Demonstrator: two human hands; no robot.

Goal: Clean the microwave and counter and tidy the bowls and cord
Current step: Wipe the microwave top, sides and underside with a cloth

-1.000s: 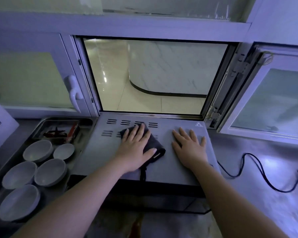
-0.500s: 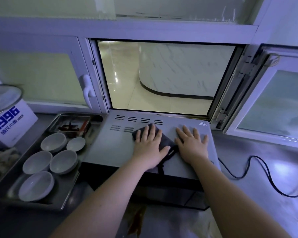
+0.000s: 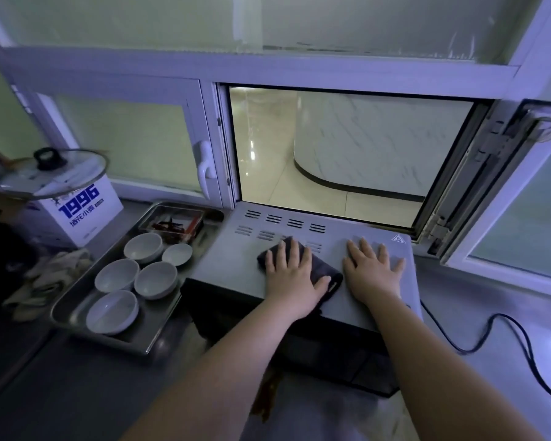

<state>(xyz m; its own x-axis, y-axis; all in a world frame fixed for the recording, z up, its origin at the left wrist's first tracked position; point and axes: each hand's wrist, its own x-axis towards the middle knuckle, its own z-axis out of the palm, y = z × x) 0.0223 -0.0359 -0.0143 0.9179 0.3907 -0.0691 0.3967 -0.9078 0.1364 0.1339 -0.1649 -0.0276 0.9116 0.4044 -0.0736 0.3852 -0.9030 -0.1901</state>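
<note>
Far left of the microwave (image 3: 223, 262): a white box (image 3: 86, 214) printed 1996 under a glass lid (image 3: 54, 173), with a crumpled rag (image 3: 42, 281) in front. Just left of the microwave: a steel tray (image 3: 155, 326) holding five white bowls (image 3: 155, 279), upright and close together. On the microwave's grey top: pressing a dark cloth (image 3: 329, 271) flat with the left hand (image 3: 291, 278), fingers straight and slightly spread. Just right of the cloth: resting the right hand (image 3: 371, 272) palm down on the bare top, fingers spread. Right of the microwave: a black cord (image 3: 498, 315) trailing in loops across the counter (image 3: 477, 291).
</note>
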